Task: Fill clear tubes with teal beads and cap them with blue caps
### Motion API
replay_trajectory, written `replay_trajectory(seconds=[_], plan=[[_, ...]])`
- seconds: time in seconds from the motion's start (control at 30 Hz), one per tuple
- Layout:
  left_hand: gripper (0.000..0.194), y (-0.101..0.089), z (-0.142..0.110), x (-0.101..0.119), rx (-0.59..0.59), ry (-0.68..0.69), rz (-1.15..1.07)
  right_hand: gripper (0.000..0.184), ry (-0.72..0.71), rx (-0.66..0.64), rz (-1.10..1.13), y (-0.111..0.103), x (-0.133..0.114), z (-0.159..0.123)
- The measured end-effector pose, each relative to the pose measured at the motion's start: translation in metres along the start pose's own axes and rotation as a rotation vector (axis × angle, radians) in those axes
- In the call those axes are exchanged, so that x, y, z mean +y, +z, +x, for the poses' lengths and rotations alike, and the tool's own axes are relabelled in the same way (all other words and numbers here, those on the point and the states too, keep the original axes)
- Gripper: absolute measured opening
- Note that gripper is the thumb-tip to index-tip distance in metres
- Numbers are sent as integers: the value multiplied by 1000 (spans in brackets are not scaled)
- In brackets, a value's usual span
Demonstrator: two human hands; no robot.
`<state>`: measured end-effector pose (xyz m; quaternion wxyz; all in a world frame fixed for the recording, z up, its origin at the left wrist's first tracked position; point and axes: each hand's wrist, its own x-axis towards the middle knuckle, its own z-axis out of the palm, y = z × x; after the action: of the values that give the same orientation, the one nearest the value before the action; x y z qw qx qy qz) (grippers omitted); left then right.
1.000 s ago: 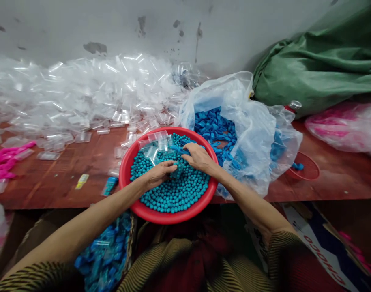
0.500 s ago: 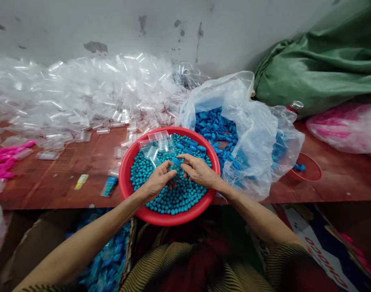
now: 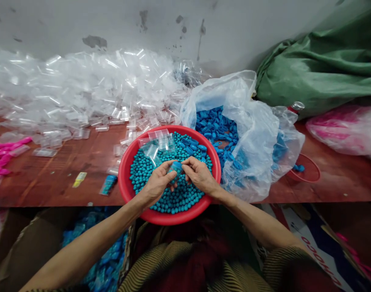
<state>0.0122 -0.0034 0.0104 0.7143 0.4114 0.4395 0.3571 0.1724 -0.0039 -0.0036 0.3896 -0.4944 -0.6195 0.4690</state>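
Note:
A red basin [image 3: 124,184] full of small teal balls [image 3: 179,194] rests at the table's front edge. Over its middle my left hand [image 3: 156,184] and my right hand [image 3: 200,176] meet, both pinched on one small clear tube with a blue cap [image 3: 175,169]. Several empty clear tubes [image 3: 156,142] and blue caps [image 3: 189,145] lie on the balls at the basin's far side.
A heap of clear tubes [image 3: 82,93] covers the table's left and back. A plastic bag of blue caps [image 3: 249,129] sits right of the basin, beside a small red dish [image 3: 308,172]. Green sack [image 3: 322,65] behind, pink bag [image 3: 346,127] right. A box of filled blue tubes [image 3: 103,263] lies below.
My right hand came back from the basin's far side with a blue cap and joined the left hand. Both hands now hold the tube together, slightly nearer me.

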Motion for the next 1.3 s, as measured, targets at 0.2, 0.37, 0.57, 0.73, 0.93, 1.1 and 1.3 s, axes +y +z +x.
replay_trajectory(seconds=[0.2, 0.37, 0.57, 0.73, 0.93, 1.1, 1.3], plan=[[59, 5, -7, 4, 70, 18, -4, 12, 34, 32, 102, 6, -4, -4], [54, 5, -6, 2, 99, 46, 40, 11, -6, -70, 98, 4, -3, -4], [37, 6, -4, -5, 156, 100, 62, 13, -233, -22, -230, 3, -6, -11], [42, -6, -7, 5, -1, 32, 129, 21, -21, -210, 32, -16, -12, -3], [36, -8, -8, 9, -66, 79, 227, 57, 134, -59, 306, -12, -12, 13], [38, 4, -11, 8, 89, 129, 188, 32, -116, 1, -94, 1, -19, 8], [44, 8, -15, 10, 139, 182, 208, 49, -331, -134, -496, 1, -32, -2]])
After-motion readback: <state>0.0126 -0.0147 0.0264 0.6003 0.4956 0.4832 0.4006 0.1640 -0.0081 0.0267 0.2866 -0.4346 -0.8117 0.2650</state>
